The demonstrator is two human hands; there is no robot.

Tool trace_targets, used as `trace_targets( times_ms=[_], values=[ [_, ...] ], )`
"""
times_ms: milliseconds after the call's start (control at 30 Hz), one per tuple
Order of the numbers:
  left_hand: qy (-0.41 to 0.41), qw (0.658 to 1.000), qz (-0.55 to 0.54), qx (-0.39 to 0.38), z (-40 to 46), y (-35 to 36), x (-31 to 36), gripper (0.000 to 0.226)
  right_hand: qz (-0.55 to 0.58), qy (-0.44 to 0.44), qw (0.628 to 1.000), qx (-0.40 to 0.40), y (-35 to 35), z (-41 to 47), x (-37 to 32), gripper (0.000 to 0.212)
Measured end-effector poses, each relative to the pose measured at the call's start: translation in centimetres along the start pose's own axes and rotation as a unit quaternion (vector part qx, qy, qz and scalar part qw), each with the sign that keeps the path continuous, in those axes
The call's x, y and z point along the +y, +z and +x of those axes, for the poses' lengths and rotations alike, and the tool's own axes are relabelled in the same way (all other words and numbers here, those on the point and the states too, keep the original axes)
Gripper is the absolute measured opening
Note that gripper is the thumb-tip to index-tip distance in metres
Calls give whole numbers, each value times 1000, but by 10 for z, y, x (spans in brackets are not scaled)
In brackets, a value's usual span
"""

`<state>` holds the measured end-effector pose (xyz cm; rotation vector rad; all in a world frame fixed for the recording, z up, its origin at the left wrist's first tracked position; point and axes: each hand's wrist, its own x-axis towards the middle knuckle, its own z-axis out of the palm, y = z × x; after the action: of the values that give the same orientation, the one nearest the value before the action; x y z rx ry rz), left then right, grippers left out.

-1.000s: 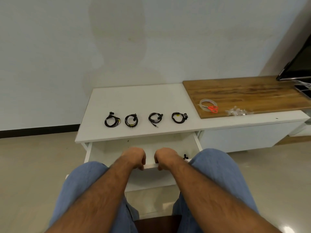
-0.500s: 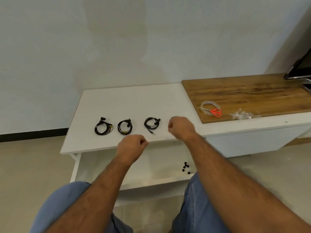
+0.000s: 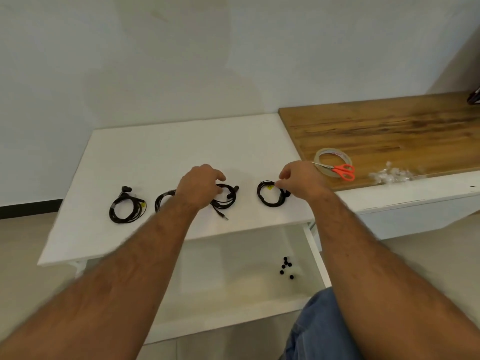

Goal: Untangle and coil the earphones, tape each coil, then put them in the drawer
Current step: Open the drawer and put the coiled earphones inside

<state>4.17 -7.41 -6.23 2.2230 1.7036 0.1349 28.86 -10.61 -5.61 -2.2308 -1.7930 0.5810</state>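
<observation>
Four black coiled earphones lie flat in a left-to-right row near the front edge of the white tabletop (image 3: pixel 161 149). The far-left coil (image 3: pixel 126 207) has its earbuds pointing away toward the wall. The second coil (image 3: pixel 163 200) is half hidden behind the left wrist. The third coil (image 3: pixel 225 197) has its plug (image 3: pixel 222 215) trailing toward the near edge and slightly right, its earbuds at the right side. The fourth coil (image 3: pixel 271 194) sits furthest right, a small yellow tag on its far side.

The left hand (image 3: pixel 198 187) reaches forward palm down, fingers curled over the left part of the third coil and touching it; whether it grips cannot be told. The right hand (image 3: pixel 302 181) reaches forward too, thumb and forefinger pinching the far right rim of the fourth coil.

Below the tabletop the drawer (image 3: pixel 233 305) stands pulled open, with small black ear tips (image 3: pixel 286 266) in its right part. On the wooden board (image 3: pixel 389 131) to the right lie a tape roll (image 3: pixel 322 154) and orange scissors (image 3: pixel 342 171), touching.
</observation>
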Motion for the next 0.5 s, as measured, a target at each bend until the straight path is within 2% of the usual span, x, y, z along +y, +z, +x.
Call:
trace_targets(
  times_ms=[100, 267, 500],
  values=[
    [25, 1000, 13, -12, 9, 8, 1, 31, -6, 1, 1000, -19, 3, 6, -3, 19],
    [26, 998, 48, 11, 11, 11, 3, 19, -41, -7, 999, -27, 8, 9, -10, 11],
    [14, 999, 40, 24, -17, 1, 3, 19, -61, -9, 998, -32, 5, -4, -16, 10]
  ],
)
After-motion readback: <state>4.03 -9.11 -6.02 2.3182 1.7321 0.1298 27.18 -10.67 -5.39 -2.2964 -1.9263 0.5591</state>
